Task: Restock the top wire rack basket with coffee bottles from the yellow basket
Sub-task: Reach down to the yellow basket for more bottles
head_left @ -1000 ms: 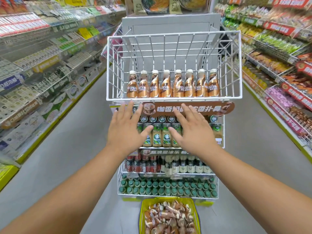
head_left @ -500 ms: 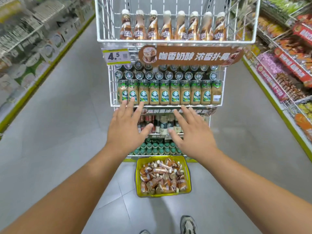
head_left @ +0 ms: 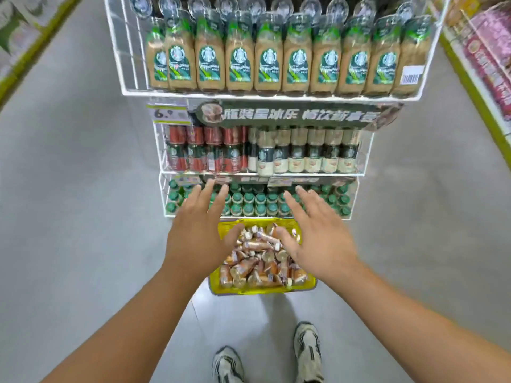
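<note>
My shoes (head_left: pixel 307 351) stand on the grey floor (head_left: pixel 83 244) just behind the yellow basket (head_left: pixel 262 291), so I am already close enough to bend straight down. My left hand (head_left: pixel 197 233) and right hand (head_left: pixel 322 244) hang over the basket, one at each side, fingers spread and nearly straight, holding nothing. Neither one touches a bottle, as far as I can tell.

The coffee bottles (head_left: pixel 258 257) lie heaped on their sides in the basket, pointing every way, caps and bases mixed. The step in hand, I judge, is the first pick. I would lower each hand onto a bottle lying on top of the heap rather than dig, since pulling one from underneath would likely shift the pile. A grip round the body just below the cap should let me turn it upright on the way up. One bottle per hand seems the safe load; the wrappers look glossy and may be slippery.

Beyond the basket stands the wire rack (head_left: pixel 356 194), with green-capped bottles (head_left: pixel 254 201) in its lowest tier just past my fingertips, and fuller tiers above. The top basket that I must fill is out of view overhead, so I will have to straighten and look up before placing, keeping clear of the tiers that jut toward me.
</note>
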`<state>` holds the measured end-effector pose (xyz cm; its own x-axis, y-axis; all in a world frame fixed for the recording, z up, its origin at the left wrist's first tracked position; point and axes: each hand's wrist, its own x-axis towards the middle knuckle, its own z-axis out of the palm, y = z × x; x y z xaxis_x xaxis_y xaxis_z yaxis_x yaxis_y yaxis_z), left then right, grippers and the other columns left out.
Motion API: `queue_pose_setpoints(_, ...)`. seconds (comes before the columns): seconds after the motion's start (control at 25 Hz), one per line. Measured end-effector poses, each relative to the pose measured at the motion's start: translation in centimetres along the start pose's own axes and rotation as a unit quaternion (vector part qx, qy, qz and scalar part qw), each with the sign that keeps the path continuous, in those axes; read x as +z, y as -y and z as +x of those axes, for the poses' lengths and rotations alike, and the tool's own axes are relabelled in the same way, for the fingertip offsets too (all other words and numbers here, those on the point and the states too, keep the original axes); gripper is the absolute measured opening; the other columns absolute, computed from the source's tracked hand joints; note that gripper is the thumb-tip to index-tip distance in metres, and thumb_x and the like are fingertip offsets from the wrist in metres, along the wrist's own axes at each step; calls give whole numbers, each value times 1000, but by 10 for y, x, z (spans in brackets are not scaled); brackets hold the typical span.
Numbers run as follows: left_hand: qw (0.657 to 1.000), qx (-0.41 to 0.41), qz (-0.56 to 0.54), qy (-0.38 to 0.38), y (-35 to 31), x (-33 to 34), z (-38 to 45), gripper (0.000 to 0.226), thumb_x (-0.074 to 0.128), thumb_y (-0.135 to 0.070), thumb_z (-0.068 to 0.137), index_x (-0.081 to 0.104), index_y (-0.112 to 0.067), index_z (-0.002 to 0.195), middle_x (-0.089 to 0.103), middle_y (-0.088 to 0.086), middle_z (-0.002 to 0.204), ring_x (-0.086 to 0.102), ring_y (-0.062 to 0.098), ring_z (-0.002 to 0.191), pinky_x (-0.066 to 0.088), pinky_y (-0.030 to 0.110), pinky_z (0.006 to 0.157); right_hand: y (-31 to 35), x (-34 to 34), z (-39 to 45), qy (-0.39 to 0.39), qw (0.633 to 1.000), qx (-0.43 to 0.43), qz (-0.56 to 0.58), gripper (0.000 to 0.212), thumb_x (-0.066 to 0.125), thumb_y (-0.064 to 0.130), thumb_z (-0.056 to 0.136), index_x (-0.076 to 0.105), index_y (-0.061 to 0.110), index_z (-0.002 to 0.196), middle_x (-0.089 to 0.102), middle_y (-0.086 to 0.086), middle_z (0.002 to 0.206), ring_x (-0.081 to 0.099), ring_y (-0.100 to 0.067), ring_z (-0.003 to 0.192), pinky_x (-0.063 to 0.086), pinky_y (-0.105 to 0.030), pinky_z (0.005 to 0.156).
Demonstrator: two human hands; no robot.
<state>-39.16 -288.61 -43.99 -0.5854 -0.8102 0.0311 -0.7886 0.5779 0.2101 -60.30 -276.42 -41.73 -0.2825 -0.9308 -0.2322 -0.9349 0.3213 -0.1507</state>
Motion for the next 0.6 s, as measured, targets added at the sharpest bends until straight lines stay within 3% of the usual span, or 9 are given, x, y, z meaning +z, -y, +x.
queue_pose_setpoints(0.2,999,-27,-23,26,18,133,-11,84,33,-71,89,31,-25,159,27,6,166,23,29,153,27,45,122,-20,129,32,17,1000,9,12,88,6,70,87,15,28,164,15,-3,172,14,-26,158,20,-44,128)
queue_pose_setpoints(0.32,997,-44,-31,46,34,220,-12,81,46,-69,92,29,-28,160,26,5,166,22,27,154,30,45,120,-30,218,52,29,997,34,68,88,16,71,87,27,27,163,24,-2,170,23,-27,156,28,-47,124)
queue_pose_setpoints(0.44,994,-62,-40,81,53,298,-12,83,56,-63,92,24,-30,161,19,2,169,13,24,156,25,42,122,-37,303,75,54,992,55,103,89,18,74,86,26,28,163,27,-1,168,24,-25,154,32,-45,121)
queue_pose_setpoints(0.52,992,-71,-44,96,64,338,-8,85,57,-63,91,20,-32,162,15,0,169,10,23,157,24,40,123,-40,351,88,64,982,94,151,80,35,68,95,31,24,161,36,-3,162,32,-27,148,37,-42,117)
queue_pose_setpoints(0.6,988,-86,-55,116,76,380,-2,87,57,-64,91,18,-32,162,12,-1,170,8,22,157,24,42,123,-43,404,107,75,948,180,250,73,50,59,98,40,16,156,44,-10,154,39,-31,143,40,-42,114)
